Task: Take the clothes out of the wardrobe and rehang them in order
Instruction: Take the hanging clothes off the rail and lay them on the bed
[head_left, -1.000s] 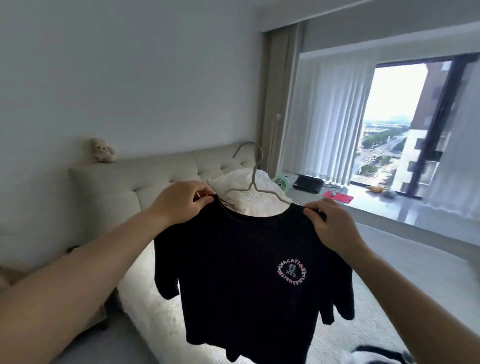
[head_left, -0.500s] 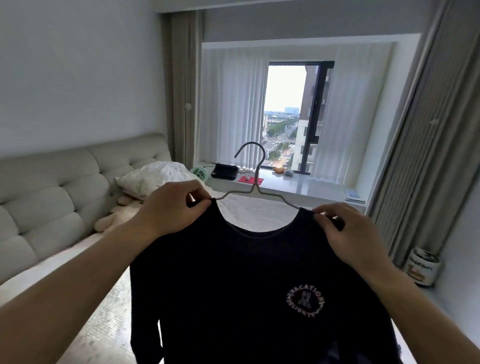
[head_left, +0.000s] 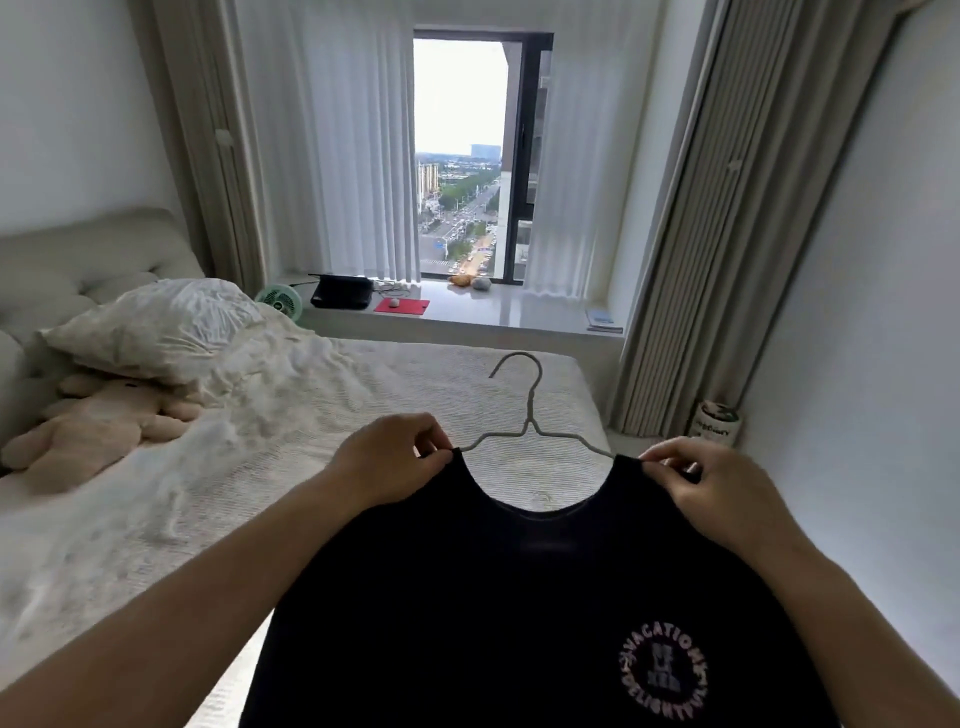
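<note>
While the view is swinging from the headboard toward the window (head_left: 460, 156), the black T-shirt (head_left: 509, 613) is hanging lower over the bed (head_left: 291, 415). Left hand (head_left: 387, 462) and right hand (head_left: 722, 493) are pinching its shoulders, the wire hanger (head_left: 530, 415) hook pointing up, shoulders running left-right.

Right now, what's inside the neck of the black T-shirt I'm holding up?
A wire hanger: its hook and sloping shoulders rise out of the black T-shirt collar. The hanger's ends and any lower bar are covered by fabric. The left hand and right hand pinch the shirt's shoulders.

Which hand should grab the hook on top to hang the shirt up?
Probably the left hand: the hanger hook sits slightly nearer it. The right hand can keep pinching the black T-shirt.
</note>
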